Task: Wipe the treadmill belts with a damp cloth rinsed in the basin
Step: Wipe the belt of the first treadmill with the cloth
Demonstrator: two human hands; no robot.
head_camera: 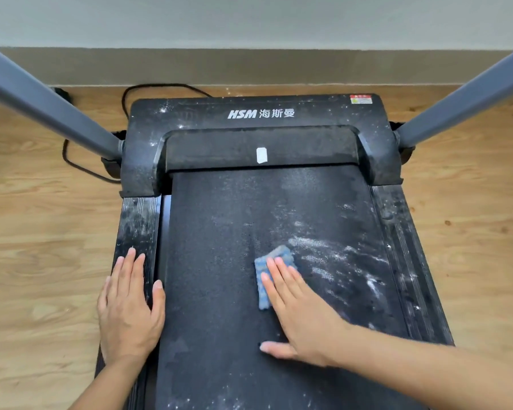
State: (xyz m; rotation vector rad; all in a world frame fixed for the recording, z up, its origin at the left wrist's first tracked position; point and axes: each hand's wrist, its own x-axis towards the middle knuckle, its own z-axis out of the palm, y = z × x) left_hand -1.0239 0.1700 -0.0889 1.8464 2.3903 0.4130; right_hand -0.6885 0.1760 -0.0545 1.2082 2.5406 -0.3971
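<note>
Nearest, the belt (pixel 214 365) shows a few white specks low in the view; the left grip (pixel 129 309), a bare hand, lies flat with fingers straight on the left rail (pixel 137 220), thumb over the belt's edge, holding nothing; it looks to serve as a brace. The right grip (pixel 302 315) is likewise spread flat, its fingers (pixel 279 276) straight and pressing the cloth (pixel 262 291) against the belt near the middle; nothing curls round the cloth, it is only pinned under the hand. The cloth, blue and folded, peeks out past the fingertips and on their left side. Just beyond it and to its right lies the thickest dust (pixel 338 255), white smears reaching toward the right rail (pixel 403 247); the belt left of the cloth looks darker and cleaner, so I judge this stretch about half wiped. To do it well: press evenly through flat fingers; push in straight, overlapping lanes into the dust rather than scrubbing about, which would spread it; refold or rinse once the cloth's face greys; the basin is not in view. Farther off, the belt's far end is hazed and the cover (pixel 261 113) is speckled too; beyond it a cord (pixel 71 161) lies on the floor (pixel 42 232).
</note>
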